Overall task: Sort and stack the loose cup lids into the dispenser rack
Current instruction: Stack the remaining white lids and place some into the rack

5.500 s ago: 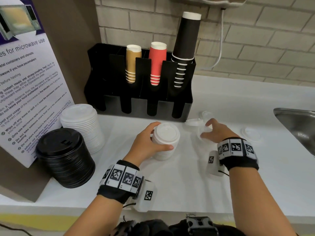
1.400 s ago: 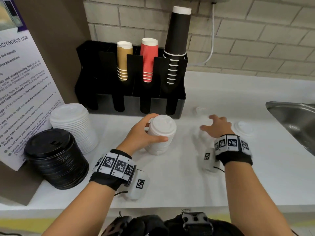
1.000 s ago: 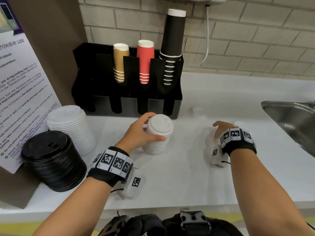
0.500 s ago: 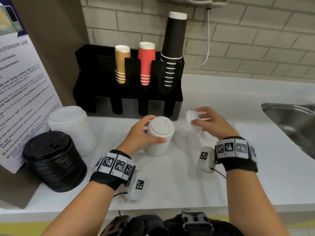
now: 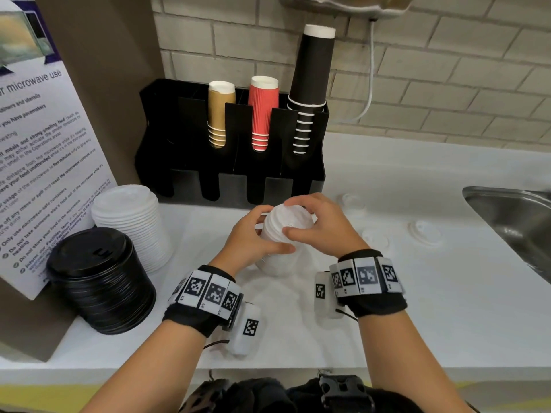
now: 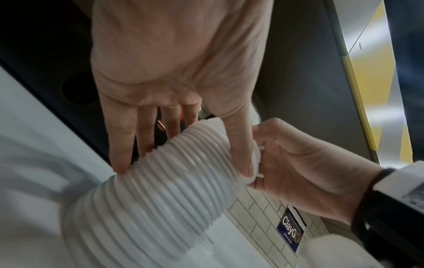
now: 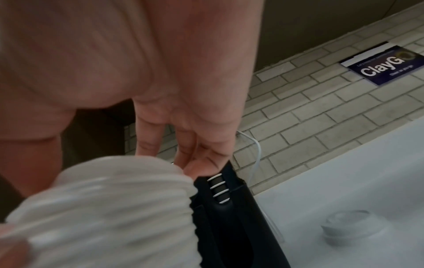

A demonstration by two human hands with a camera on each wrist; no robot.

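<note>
Now the left hand (image 5: 249, 237) is wrapping its grip around the side of a tall stack of small white plastic cup lids (image 5: 280, 248) standing on the white table (image 5: 387, 308). The right hand (image 5: 322, 226) is curling its fingers over the stack's top lid. 3 loose white lids (image 5: 425, 232) are lying near the right, before the black dispenser rack (image 5: 190, 162).

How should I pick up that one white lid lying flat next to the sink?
Take the loose lid by its thin outer rim, coming straight down from above with fingers on opposite edges. It lies flat on the counter, so the sides offer little to hold; only the rim sticks out. Nothing crowds it.
</note>
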